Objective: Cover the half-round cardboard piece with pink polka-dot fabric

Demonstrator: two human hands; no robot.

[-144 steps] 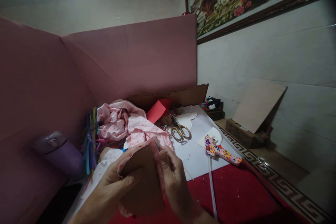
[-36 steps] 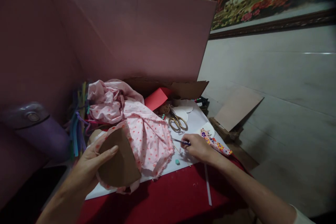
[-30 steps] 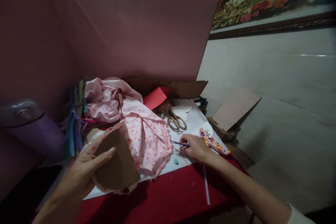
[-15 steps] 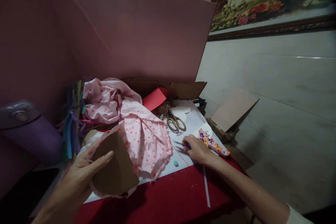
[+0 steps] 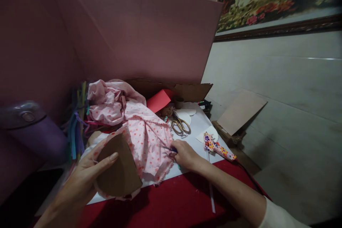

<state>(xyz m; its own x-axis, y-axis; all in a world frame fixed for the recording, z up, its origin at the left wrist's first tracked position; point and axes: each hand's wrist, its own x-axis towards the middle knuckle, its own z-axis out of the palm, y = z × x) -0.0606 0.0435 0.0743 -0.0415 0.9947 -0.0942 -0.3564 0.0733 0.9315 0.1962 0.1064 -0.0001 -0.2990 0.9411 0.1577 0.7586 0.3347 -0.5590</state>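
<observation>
My left hand (image 5: 91,169) is closed on a brown cardboard piece (image 5: 119,167) with one rounded side, thumb on its face, fingers behind it. Pink dotted fabric edges show around the cardboard. My right hand (image 5: 184,155) is closed around small blue-handled scissors (image 5: 174,149), mostly hidden by the fingers and pointing left. Their thin blades lie over the frayed edge of a pink dotted cloth (image 5: 149,146). Gold-handled scissors (image 5: 180,127) rest beyond that hand. A flower-patterned glue gun (image 5: 217,146) lies to its right, with a clear glue stick (image 5: 211,196) extending toward the table's front.
A purple bottle (image 5: 34,131) and bundled pipe cleaners (image 5: 76,131) stand at left. Red paper (image 5: 159,101), a twine ball (image 5: 167,111) and white rounded pieces (image 5: 184,117) lie at the back. A cardboard sheet (image 5: 242,112) leans at right. White paper covers part of the red tablecloth (image 5: 179,199).
My right hand has moved left with the blue-handled scissors, from the white paper to the edge of the pink cloth. My left hand still holds the cardboard. The view has shifted slightly.
</observation>
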